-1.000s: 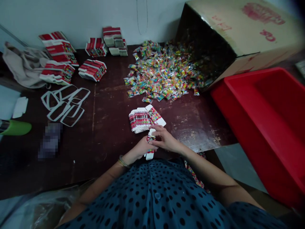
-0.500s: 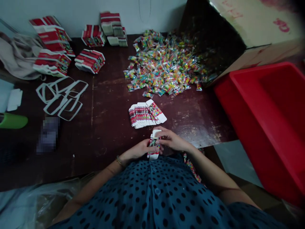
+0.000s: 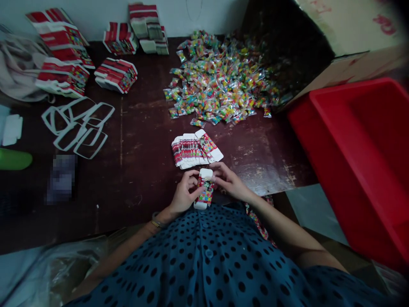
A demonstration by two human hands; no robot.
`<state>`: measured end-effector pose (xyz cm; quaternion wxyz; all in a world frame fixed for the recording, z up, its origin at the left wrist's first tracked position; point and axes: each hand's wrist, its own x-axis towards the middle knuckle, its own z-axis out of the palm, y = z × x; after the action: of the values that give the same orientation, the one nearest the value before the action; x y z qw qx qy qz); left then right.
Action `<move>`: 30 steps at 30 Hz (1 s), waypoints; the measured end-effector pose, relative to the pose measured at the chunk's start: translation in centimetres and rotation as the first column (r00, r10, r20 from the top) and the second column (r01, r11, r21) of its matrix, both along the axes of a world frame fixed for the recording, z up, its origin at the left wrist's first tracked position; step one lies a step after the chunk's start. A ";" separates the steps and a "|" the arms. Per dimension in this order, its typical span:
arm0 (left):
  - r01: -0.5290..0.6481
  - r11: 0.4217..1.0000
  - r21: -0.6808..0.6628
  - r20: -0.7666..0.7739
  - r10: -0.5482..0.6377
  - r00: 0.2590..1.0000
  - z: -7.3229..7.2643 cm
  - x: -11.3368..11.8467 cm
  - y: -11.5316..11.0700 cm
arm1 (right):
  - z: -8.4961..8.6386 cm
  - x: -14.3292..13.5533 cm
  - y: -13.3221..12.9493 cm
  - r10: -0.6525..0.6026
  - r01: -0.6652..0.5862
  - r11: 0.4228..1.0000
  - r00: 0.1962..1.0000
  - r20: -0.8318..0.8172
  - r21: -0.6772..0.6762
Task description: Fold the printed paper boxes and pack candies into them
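Observation:
A small printed candy box [image 3: 205, 187] with white end flaps is held close to my body at the table's front edge. My left hand [image 3: 185, 192] grips its left side, thumb across the printed face. At the upper right corner, the fingers of my right hand [image 3: 229, 182] pinch the box's edge by the top flap. Just beyond my hands lies a fanned row of flat candy boxes [image 3: 188, 150], the rightmost one turned askew. Farther back spreads a pile of small clear candy packets [image 3: 220, 85] with bright sweets inside.
Bundled stacks of red cartons [image 3: 116, 74] stand at the back left, near loose white bands [image 3: 79, 125]. A green object [image 3: 14, 159] lies at far left. To the right are a large cardboard box [image 3: 348, 72] and a red plastic bin [image 3: 338, 170].
My left hand has shifted to the box's left side, showing more of its printed face. My right fingers have moved to its upper right edge. The view has tilted slightly.

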<state>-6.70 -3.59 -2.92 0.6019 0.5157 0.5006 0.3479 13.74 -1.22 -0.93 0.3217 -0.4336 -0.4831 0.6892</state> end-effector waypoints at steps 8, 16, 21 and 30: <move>0.165 0.985 0.041 -0.129 -0.159 0.979 1.4 -0.2 -0.4 | -2.3 -0.4 -0.7 -0.040 -0.201 0.725 0.943 -0.331 -0.659; 0.056 0.861 -0.506 0.264 0.093 0.960 1.9 0.9 0.0 | -0.7 -1.4 -0.6 0.223 -0.222 0.975 0.974 0.048 -0.031; 0.160 0.810 -0.564 0.455 0.143 0.879 1.1 0.4 -0.4 | -1.4 -1.9 0.0 0.197 -0.218 0.969 0.966 0.167 0.116; 0.210 0.897 -0.389 0.243 -0.120 0.963 0.2 -1.7 -0.6 | 0.2 -1.4 -1.6 0.279 -0.399 0.803 0.908 0.314 0.441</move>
<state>-8.43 -4.19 -2.67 0.7745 0.3780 0.4495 0.2351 12.31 -2.85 -0.73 0.2336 -0.3200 -0.7480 0.5325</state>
